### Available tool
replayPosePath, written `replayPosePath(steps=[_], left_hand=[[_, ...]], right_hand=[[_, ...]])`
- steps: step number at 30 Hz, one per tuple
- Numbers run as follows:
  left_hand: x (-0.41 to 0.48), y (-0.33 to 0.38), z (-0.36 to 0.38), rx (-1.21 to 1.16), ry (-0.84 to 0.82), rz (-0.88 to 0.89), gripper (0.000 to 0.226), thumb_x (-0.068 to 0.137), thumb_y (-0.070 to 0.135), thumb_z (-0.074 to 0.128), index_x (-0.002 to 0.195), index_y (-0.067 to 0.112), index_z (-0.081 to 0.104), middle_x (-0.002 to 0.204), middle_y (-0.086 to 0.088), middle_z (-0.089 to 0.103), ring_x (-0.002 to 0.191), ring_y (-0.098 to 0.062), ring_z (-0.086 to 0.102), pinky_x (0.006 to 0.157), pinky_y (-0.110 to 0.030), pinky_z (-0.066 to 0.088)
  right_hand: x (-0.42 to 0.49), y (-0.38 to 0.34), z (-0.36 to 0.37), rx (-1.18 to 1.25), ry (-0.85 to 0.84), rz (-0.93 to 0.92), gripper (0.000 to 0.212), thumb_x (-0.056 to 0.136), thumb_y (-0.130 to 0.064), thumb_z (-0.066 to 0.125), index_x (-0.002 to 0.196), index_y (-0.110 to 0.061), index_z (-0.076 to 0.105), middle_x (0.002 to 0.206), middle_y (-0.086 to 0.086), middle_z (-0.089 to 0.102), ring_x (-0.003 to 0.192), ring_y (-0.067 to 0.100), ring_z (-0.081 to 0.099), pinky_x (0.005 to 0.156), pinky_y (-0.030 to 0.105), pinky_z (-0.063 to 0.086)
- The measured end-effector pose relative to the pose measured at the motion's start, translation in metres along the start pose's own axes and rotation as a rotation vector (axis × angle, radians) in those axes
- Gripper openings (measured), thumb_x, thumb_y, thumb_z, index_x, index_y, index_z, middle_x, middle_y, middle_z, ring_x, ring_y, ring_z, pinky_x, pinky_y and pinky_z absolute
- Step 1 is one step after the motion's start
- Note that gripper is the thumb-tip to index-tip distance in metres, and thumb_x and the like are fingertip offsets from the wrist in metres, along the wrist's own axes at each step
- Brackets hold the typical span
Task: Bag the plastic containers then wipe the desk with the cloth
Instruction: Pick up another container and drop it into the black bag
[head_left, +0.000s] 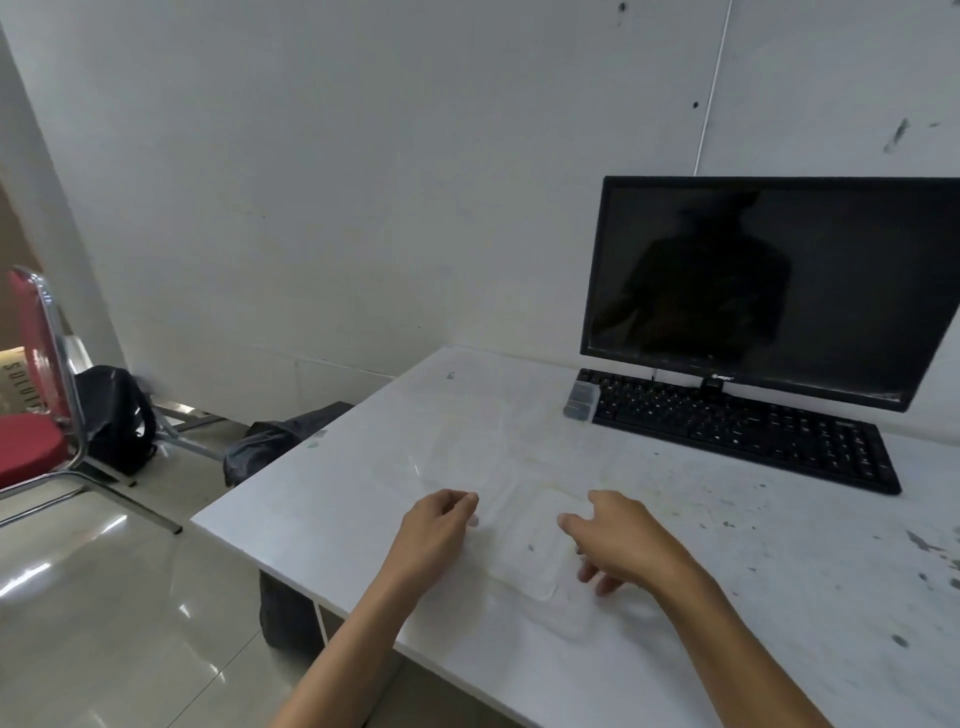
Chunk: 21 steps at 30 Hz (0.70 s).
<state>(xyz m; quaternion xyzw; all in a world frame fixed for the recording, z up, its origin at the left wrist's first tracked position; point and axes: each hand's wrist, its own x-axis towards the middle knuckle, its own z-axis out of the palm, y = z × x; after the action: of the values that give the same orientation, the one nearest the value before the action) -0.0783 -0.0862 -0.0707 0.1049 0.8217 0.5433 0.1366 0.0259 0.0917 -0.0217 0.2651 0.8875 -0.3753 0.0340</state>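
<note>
While the plastic containers (524, 551) lie unbagged on the desk (322, 530), the step in hand is judged to be the first: gathering them.

- Containers: clear, shallow, hard to make out against the white top. The nearest sits between the two hands; others seem to lie just behind it, count uncertain.
- Left hand (441, 525): fingers curled at the nearest container's left rim; whether it pinches that rim cannot be told.
- Right hand (618, 540): fingers loosely spread over the container's right edge, holding nothing.
- Black bag (280, 441): slumped at the desk's far left edge, well apart from both hands.
- Second black bag (117, 415): on the floor by the red chair (31, 431).
- Cloth: not in view.
- Monitor (769, 291), keyboard (743, 431): at the right rear.

Next move, as judged: a sure hold on both rims, a lift, then a carry leftward to a bag whose mouth wants opening.
</note>
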Motion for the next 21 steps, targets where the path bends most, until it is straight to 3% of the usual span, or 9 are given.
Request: replayPosePath(steps=[4, 6, 8, 9, 11, 13, 16, 18, 21], left_hand=[[-0.010, 0.003, 0.005, -0.093, -0.037, 0.009, 0.024, 0.100, 0.040, 0.050, 0.107, 0.023, 0.066, 0.099, 0.000, 0.066, 0.087, -0.017, 0.065, 0.081, -0.037, 0.055], [-0.013, 0.006, 0.008, -0.285, -0.058, -0.034, 0.025, 0.102, 0.038, 0.051, 0.106, 0.016, 0.062, 0.099, -0.006, 0.061, 0.096, -0.022, 0.067, 0.085, -0.047, 0.059], [-0.015, 0.010, 0.010, -0.565, -0.100, -0.126, 0.026, 0.100, 0.035, 0.057, 0.099, 0.009, 0.060, 0.101, -0.010, 0.054, 0.103, -0.028, 0.065, 0.082, -0.053, 0.060], [-0.015, 0.011, 0.009, -0.713, -0.136, -0.183, 0.027, 0.097, 0.034, 0.062, 0.097, 0.007, 0.060, 0.101, -0.010, 0.051, 0.103, -0.029, 0.063, 0.080, -0.051, 0.060], [-0.015, 0.011, 0.006, -0.940, -0.242, -0.263, 0.034, 0.084, 0.038, 0.077, 0.094, 0.008, 0.063, 0.096, -0.008, 0.051, 0.094, -0.024, 0.064, 0.077, -0.045, 0.059], [-0.015, 0.008, 0.002, -1.030, -0.360, -0.265, 0.063, 0.059, 0.048, 0.091, 0.101, 0.008, 0.068, 0.101, -0.007, 0.060, 0.094, -0.024, 0.065, 0.075, -0.040, 0.060], [-0.013, -0.003, -0.002, -1.122, -0.499, -0.256, 0.106, 0.050, 0.059, 0.090, 0.137, 0.009, 0.055, 0.138, -0.019, 0.061, 0.125, -0.040, 0.060, 0.095, -0.055, 0.054], [-0.011, -0.006, -0.009, -1.248, -0.567, -0.225, 0.115, 0.049, 0.058, 0.091, 0.144, 0.011, 0.049, 0.142, -0.025, 0.056, 0.129, -0.045, 0.055, 0.098, -0.062, 0.050], [-0.001, -0.009, -0.025, -1.323, -0.529, -0.175, 0.116, 0.049, 0.053, 0.093, 0.147, 0.013, 0.045, 0.142, -0.027, 0.055, 0.128, -0.044, 0.057, 0.091, -0.061, 0.054]], right_hand=[[-0.016, 0.007, 0.005, 0.196, 0.003, -0.044, 0.069, 0.102, -0.023, 0.044, 0.160, -0.028, 0.007, 0.089, 0.008, 0.071, 0.065, 0.020, 0.074, 0.065, 0.029, 0.061], [-0.026, 0.007, 0.006, 0.254, 0.007, -0.077, 0.071, 0.104, -0.021, 0.042, 0.159, -0.037, -0.001, 0.095, 0.003, 0.066, 0.070, 0.020, 0.074, 0.061, 0.026, 0.060], [-0.032, 0.004, 0.008, 0.288, 0.023, -0.107, 0.071, 0.105, -0.026, 0.042, 0.158, -0.041, -0.003, 0.112, -0.003, 0.061, 0.075, 0.019, 0.072, 0.059, 0.022, 0.057], [-0.034, 0.004, 0.009, 0.293, 0.045, -0.125, 0.070, 0.105, -0.031, 0.042, 0.158, -0.042, -0.003, 0.126, -0.005, 0.056, 0.082, 0.017, 0.071, 0.062, 0.022, 0.057], [-0.033, 0.002, 0.013, 0.302, 0.094, -0.188, 0.069, 0.103, -0.040, 0.044, 0.157, -0.045, 0.001, 0.147, -0.008, 0.045, 0.102, 0.016, 0.066, 0.083, 0.033, 0.058], [-0.031, -0.001, 0.016, 0.323, 0.104, -0.242, 0.067, 0.100, -0.048, 0.045, 0.156, -0.046, 0.008, 0.154, -0.013, 0.041, 0.121, 0.016, 0.059, 0.101, 0.044, 0.051], [-0.026, -0.011, 0.023, 0.362, 0.052, -0.258, 0.058, 0.101, -0.055, 0.040, 0.155, -0.046, 0.022, 0.154, -0.015, 0.042, 0.127, 0.014, 0.055, 0.108, 0.042, 0.045], [-0.021, -0.018, 0.030, 0.362, -0.010, -0.270, 0.055, 0.100, -0.057, 0.039, 0.153, -0.045, 0.029, 0.153, -0.014, 0.044, 0.130, 0.012, 0.053, 0.110, 0.040, 0.043], [-0.007, -0.031, 0.037, 0.338, -0.086, -0.307, 0.053, 0.100, -0.058, 0.039, 0.151, -0.045, 0.034, 0.148, -0.015, 0.049, 0.126, 0.006, 0.054, 0.109, 0.039, 0.045]])
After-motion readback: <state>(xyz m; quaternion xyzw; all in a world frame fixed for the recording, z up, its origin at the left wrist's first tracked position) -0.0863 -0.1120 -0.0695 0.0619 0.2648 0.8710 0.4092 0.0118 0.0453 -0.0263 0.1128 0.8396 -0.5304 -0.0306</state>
